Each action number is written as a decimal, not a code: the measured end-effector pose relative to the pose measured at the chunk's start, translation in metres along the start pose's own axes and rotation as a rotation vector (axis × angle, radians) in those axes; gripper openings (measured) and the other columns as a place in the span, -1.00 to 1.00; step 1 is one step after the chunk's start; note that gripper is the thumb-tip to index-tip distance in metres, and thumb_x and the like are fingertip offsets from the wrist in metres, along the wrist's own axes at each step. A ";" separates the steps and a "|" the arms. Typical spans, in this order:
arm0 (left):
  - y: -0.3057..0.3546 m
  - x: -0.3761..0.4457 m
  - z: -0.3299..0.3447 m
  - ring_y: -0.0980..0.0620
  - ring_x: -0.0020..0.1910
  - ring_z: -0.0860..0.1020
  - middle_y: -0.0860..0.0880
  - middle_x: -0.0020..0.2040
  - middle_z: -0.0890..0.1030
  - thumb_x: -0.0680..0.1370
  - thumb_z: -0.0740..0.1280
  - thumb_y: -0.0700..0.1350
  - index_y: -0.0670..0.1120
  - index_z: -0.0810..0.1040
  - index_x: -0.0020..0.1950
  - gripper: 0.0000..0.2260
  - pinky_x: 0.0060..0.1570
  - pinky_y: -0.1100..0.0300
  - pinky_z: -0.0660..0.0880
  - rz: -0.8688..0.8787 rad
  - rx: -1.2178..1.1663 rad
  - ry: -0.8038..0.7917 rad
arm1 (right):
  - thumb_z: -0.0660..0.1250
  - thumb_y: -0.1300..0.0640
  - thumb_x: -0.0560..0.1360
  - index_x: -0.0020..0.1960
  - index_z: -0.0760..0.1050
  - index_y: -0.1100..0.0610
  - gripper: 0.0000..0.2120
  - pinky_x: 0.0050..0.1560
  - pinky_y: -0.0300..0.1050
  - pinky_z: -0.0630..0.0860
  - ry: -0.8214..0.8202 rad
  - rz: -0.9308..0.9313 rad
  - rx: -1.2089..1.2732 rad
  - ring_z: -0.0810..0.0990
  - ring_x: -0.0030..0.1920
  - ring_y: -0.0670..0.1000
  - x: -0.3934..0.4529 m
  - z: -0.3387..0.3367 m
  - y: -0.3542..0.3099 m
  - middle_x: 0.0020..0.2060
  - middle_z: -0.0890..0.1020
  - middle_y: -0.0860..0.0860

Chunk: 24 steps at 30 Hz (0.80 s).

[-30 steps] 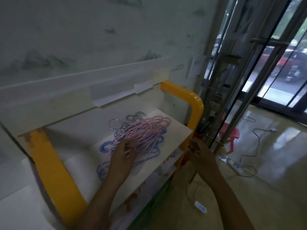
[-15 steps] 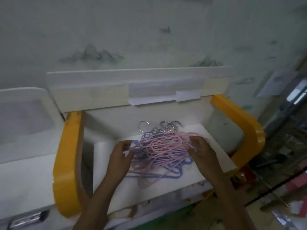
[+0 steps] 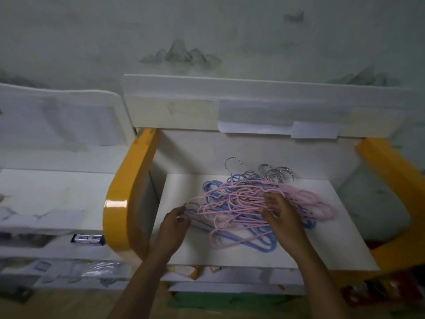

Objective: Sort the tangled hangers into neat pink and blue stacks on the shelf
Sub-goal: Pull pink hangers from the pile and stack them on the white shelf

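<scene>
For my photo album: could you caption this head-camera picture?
Two hands, left hand and right hand, on tangled pink hangers and blue hangers on a white shelf.

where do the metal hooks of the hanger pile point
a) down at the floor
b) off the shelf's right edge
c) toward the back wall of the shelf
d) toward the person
c: the metal hooks sit at the far edge of the hanger pile, next to the shelf's back wall.
</scene>
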<state>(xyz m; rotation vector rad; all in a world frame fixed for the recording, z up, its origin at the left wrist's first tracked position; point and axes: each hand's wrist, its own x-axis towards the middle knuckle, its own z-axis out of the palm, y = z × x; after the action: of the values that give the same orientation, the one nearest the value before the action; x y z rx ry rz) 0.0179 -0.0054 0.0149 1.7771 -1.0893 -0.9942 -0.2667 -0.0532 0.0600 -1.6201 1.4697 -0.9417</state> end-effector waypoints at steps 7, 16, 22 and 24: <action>-0.002 0.023 0.010 -0.17 -0.01 0.63 -0.19 0.09 0.62 0.59 0.31 -0.19 -0.12 0.50 0.26 -0.76 0.03 -0.08 0.60 -0.111 -0.182 0.019 | 0.37 0.27 0.52 0.19 0.45 -0.12 -0.63 0.11 -0.13 0.52 0.047 0.014 0.012 0.57 0.15 -0.08 0.010 -0.009 0.002 0.15 0.58 -0.11; 0.017 0.046 0.003 -0.28 -0.16 0.68 -0.29 -0.14 0.68 0.60 0.33 -0.13 -0.23 0.60 0.06 -0.83 -0.09 -0.07 0.63 -0.096 -0.441 -0.061 | 0.37 0.26 0.52 0.20 0.47 -0.02 -0.69 0.20 0.00 0.54 0.154 0.077 0.010 0.59 0.14 -0.04 0.022 -0.021 0.005 0.15 0.60 -0.03; 0.054 0.045 -0.002 -0.17 -0.38 0.66 -0.28 -0.30 0.66 0.61 0.24 -0.27 -0.27 0.56 -0.06 -0.87 -0.39 0.17 0.61 -0.039 -0.590 -0.032 | 0.36 0.29 0.52 0.16 0.46 -0.04 -0.68 0.15 -0.11 0.52 0.195 0.052 0.045 0.58 0.10 -0.12 0.030 -0.032 0.001 0.09 0.59 -0.10; 0.066 0.045 -0.001 -0.13 -0.40 0.66 -0.26 -0.32 0.65 0.61 0.24 -0.27 -0.26 0.56 -0.07 -0.87 -0.39 0.19 0.60 -0.013 -0.606 -0.043 | 0.35 0.30 0.53 0.17 0.46 0.00 -0.69 0.13 -0.14 0.51 0.222 0.042 0.050 0.58 0.10 -0.10 0.032 -0.040 0.001 0.09 0.59 -0.07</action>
<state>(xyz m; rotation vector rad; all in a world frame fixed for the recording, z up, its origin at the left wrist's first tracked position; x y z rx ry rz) 0.0144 -0.0670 0.0662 1.2727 -0.6957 -1.2177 -0.2999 -0.0866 0.0788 -1.4808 1.6081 -1.1544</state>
